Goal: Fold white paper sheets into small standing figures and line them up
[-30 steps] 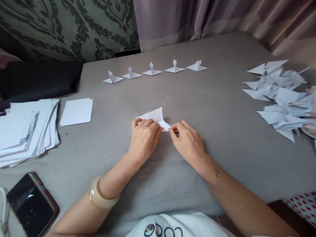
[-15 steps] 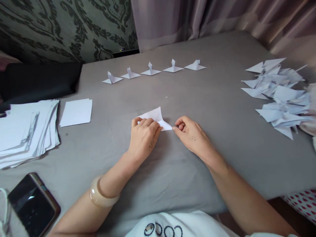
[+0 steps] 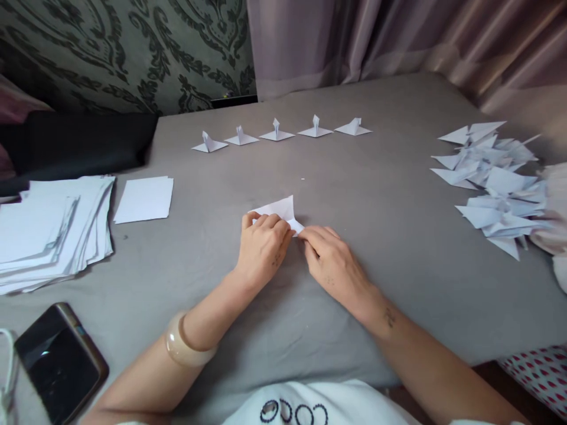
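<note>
A partly folded sheet of white paper lies in the middle of the table, between my two hands. My left hand covers its near left part, fingers curled and closed on the paper; a pale bangle circles that wrist. At the paper's right corner, my right hand pinches the narrow tip between thumb and bent fingers. One pointed flap stands up toward the far side. The near edge is largely hidden by my fingers.
Several folded paper cranes stand in a row at the back. More lie heaped on the right. Left are a stack of paper sheets, a few square sheets, a black bag-like item and a phone.
My right hand has moved slightly left and turned over, its back now more upward, over the paper's right tip. My left hand keeps its hold. The whole view has shifted a little.
</note>
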### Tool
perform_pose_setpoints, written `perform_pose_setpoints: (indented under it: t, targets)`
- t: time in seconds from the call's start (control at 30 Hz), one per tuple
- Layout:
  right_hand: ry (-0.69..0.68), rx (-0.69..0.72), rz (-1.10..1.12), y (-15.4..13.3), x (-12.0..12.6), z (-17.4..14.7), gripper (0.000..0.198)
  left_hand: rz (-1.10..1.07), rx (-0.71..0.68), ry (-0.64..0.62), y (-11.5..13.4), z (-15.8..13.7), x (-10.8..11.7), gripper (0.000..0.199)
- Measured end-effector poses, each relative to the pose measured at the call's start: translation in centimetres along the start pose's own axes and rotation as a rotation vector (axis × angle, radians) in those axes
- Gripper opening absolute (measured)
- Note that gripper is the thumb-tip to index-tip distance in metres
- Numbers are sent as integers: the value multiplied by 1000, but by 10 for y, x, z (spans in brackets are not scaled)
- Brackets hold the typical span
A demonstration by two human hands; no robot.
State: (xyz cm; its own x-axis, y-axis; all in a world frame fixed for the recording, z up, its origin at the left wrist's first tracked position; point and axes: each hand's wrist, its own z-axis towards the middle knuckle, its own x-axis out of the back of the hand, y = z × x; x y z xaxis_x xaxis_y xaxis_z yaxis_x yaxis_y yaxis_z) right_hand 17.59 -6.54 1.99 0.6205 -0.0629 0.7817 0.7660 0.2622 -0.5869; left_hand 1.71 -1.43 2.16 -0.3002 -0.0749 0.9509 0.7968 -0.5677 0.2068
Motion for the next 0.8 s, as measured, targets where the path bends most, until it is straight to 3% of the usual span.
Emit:
perform_pose_setpoints:
  t: [0.27, 0.8]
  targets:
    - [-76, 45, -288, -12, -1, -7, 30, -167, 128, 29, -3, -1, 3, 11]
    - [-177, 55, -360, -13, -3, -3, 44, -185, 153, 9, -3, -3, 4, 23]
